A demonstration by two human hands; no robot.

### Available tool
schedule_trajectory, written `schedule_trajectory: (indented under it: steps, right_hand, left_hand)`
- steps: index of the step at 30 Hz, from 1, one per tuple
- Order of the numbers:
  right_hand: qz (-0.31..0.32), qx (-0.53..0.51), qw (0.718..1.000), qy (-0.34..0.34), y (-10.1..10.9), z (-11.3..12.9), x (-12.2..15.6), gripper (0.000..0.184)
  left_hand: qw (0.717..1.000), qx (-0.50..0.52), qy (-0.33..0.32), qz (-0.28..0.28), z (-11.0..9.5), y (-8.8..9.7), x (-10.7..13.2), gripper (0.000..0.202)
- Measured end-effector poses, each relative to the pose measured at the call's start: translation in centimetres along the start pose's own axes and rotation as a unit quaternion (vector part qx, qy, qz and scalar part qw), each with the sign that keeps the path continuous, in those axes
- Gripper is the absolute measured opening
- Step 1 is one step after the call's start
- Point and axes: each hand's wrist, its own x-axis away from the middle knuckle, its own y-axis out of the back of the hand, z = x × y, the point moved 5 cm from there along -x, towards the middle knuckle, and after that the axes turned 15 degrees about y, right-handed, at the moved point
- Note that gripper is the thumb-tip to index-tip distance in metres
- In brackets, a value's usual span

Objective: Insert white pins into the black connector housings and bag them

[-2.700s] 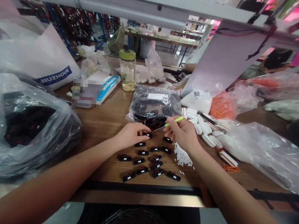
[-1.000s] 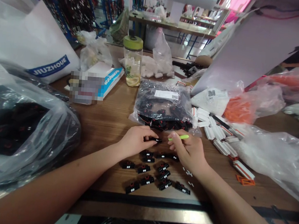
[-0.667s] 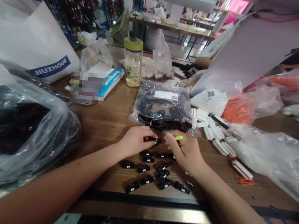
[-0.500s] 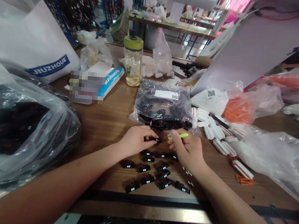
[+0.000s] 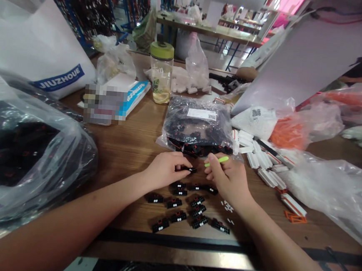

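Between the thumb and fingers of my left hand (image 5: 166, 168) is a small black plastic connector (image 5: 188, 168) with white dots on its side. My right hand (image 5: 228, 174) grips a yellow-green pen-like tool (image 5: 219, 160); its tip is too fine to make out and stands slightly apart from the connector. Below my hands, several black connectors (image 5: 199, 211) with red clips and white dots lie in loose rows on the table. Tiny white pegs (image 5: 227, 207) are scattered beside my right wrist.
A clear bag of black connectors (image 5: 197, 124) lies just beyond my hands. White-and-orange pieces (image 5: 268, 176) and plastic bags (image 5: 333, 193) spread on the right. An opened bag (image 5: 73, 156) sits left. A bottle (image 5: 161, 73) and a notebook (image 5: 135, 98) stand farther back.
My right hand has shifted slightly right, drawing the tool away from the connector. More of the white pegs show beside the wrist. My left hand keeps its place.
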Motion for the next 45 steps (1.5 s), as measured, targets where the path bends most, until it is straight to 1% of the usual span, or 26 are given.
schedule_trajectory:
  steps: [1,3,7,9,11,13,16,19,22,25,31,39,45]
  right_hand:
    - [-0.004,-0.007,1.0,-0.01,0.0,-0.1,0.0,0.036]
    - [-0.012,-0.004,1.0,-0.008,0.0,0.1,0.1,0.037]
    - [-0.013,0.048,0.998,0.047,0.2,1.1,0.4,0.036]
    - [-0.024,0.074,0.995,0.059,0.7,1.3,0.5,0.034]
    - [-0.043,0.073,0.995,0.05,1.2,1.1,0.4,0.034]
    - [-0.056,0.045,0.997,0.037,1.4,0.8,0.3,0.034]
    - [-0.061,-0.012,0.997,0.035,1.0,0.7,0.2,0.033]
    - [-0.054,-0.043,0.997,0.043,0.3,0.8,0.3,0.031]
    - [-0.048,-0.044,0.997,0.045,-0.1,0.8,0.4,0.029]
    - [-0.054,-0.04,0.997,0.04,0.0,0.6,0.4,0.029]
    - [-0.046,-0.036,0.997,0.042,-0.1,0.2,0.4,0.03]
    - [-0.048,-0.037,0.997,0.046,-0.2,0.3,0.5,0.032]
    - [-0.037,-0.027,0.999,0.018,-0.3,0.0,0.2,0.037]
  left_hand:
    - [1.0,0.0,0.002,0.0,0.0,0.0,0.0,0.012]
    - [1.0,-0.003,0.003,-0.003,0.0,0.0,0.0,0.012]
    - [1.0,-0.012,-0.002,-0.005,-0.1,-0.1,0.1,0.012]
    - [1.0,-0.01,0.001,-0.007,-0.1,0.0,0.1,0.011]
    - [1.0,-0.006,0.005,-0.011,0.0,0.1,0.1,0.011]
    - [1.0,-0.004,0.006,-0.012,-0.1,0.1,0.1,0.01]
    - [1.0,-0.001,0.003,-0.01,-0.1,0.1,0.0,0.011]
    - [1.0,-0.001,-0.002,-0.008,0.0,0.0,0.0,0.011]
    - [1.0,-0.002,-0.002,-0.008,0.2,-0.1,0.0,0.011]
    - [1.0,0.0,0.002,-0.009,0.2,-0.1,0.0,0.012]
    - [1.0,0.0,0.003,-0.009,0.0,0.0,0.0,0.011]
    - [1.0,0.003,0.006,-0.01,0.2,0.0,-0.1,0.012]
    - [1.0,0.002,0.003,-0.015,0.1,0.0,0.0,0.011]
